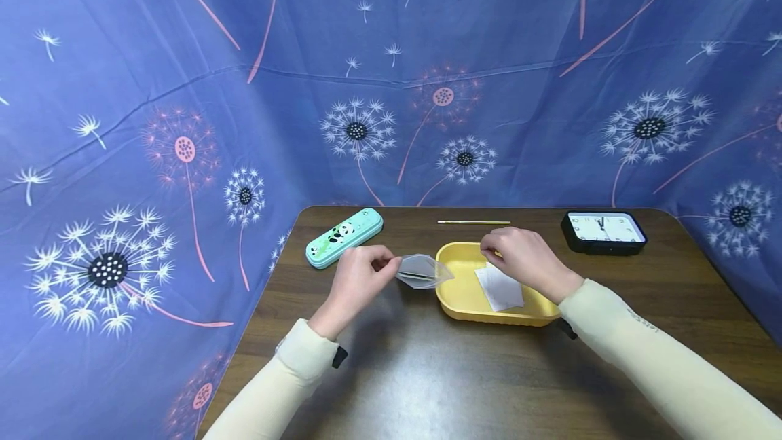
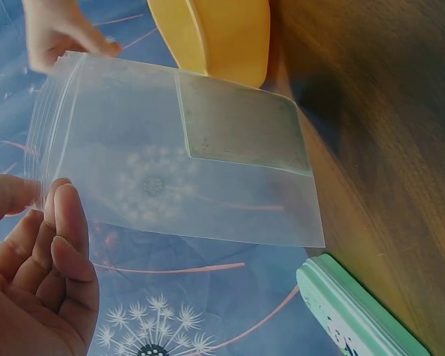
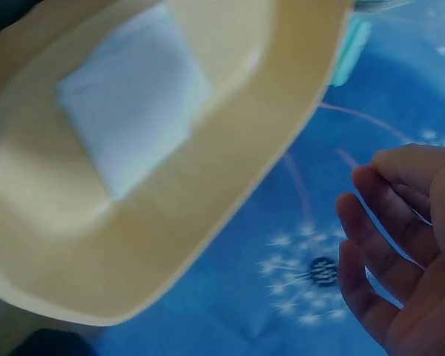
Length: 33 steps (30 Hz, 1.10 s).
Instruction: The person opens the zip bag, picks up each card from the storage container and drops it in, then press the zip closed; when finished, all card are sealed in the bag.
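My left hand (image 1: 360, 278) pinches a clear zip bag (image 2: 126, 141) by its edge near the zip strip, thumb on one side and fingers on the other. Inside the bag, toward its far end, sits a flat grey-green square (image 2: 245, 122). The bag's end overlaps the left rim of a yellow tray (image 1: 458, 284) in the head view. Over the tray's right part is my right hand (image 1: 527, 257), its fingers loosely bent with nothing seen between them (image 3: 408, 230). Folded white paper (image 3: 137, 96) lies on the tray's floor.
A mint-green panda pencil case (image 1: 345, 237) lies at the table's back left. Behind the tray is a thin pencil (image 1: 473, 223). A black-framed clock (image 1: 603, 231) stands at the back right. Blue dandelion-print cloth (image 1: 391, 141) hangs behind the wooden table (image 1: 415, 372).
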Each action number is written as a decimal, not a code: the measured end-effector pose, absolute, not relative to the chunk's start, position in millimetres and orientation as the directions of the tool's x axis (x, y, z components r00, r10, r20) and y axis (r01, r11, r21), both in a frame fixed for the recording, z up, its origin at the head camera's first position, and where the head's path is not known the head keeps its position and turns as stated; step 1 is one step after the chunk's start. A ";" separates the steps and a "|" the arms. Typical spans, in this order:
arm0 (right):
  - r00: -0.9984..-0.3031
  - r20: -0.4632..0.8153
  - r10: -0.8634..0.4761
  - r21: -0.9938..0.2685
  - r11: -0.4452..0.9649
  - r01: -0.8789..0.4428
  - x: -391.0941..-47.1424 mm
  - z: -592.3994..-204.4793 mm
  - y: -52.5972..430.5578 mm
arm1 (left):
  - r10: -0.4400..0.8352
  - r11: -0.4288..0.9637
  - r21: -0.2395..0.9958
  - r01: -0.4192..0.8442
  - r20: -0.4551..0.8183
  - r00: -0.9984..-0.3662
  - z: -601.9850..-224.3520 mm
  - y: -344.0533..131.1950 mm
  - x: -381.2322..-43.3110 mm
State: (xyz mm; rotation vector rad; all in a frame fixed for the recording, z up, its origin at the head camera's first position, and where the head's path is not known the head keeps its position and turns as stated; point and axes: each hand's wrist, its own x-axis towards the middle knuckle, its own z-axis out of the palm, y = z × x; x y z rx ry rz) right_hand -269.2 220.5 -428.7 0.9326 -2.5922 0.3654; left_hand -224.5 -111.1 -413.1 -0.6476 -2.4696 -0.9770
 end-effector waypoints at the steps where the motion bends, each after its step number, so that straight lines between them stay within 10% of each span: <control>1: -0.730 0.401 -0.554 -0.121 0.757 -0.642 -271.1 -432.1 223.2 | 0.268 0.647 0.526 0.553 0.521 -0.810 -413.1 -111.2 -224.5; 17: -0.854 0.063 -0.516 -0.071 0.851 -0.520 -292.8 -494.8 256.2 | 0.272 0.650 0.522 0.552 0.518 -0.811 -415.3 -111.4 -225.9; 33: -0.882 0.042 -0.470 -0.078 0.878 -0.471 -286.5 -511.6 257.7 | 0.274 0.648 0.528 0.549 0.511 -0.815 -418.6 -113.1 -226.6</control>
